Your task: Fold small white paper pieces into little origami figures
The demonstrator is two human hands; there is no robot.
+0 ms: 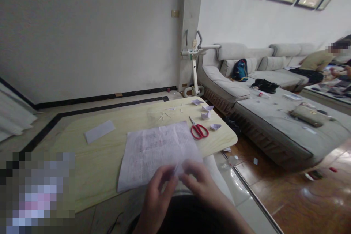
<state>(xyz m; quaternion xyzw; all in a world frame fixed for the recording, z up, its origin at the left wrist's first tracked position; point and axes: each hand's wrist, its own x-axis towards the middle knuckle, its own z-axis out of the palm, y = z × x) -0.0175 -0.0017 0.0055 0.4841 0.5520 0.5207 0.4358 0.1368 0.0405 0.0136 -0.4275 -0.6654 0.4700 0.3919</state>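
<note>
white small paper piece [179,170] at bottom centre of frame, pinched between the fingertips of both hands, low over the near edge of the printed sheet. left hand [161,184]: thumb and fingers curled, closed down on the piece from its left side. right hand [199,178]: same from the right side, fingers bent, almost no gap at the tips. piece is blurred and partly covered, exact shape can't tell.

printed sheet [157,150] lies flat with creases, centre of frame, on the pale yellow table [98,168]. red-handled scissors [199,131] just beside its upper right corner, blades pointing up-left. four folded paper shapes [215,127] near the table's right end, right of centre. thin paper scraps [161,118] above the sheet. white paper rectangle [100,131] left of centre, apart from the sheet.

grey sofa [274,126] fills right side, blue backpack [240,71] and black bag [265,85] on it. seated person [315,62] at far right edge.
</note>
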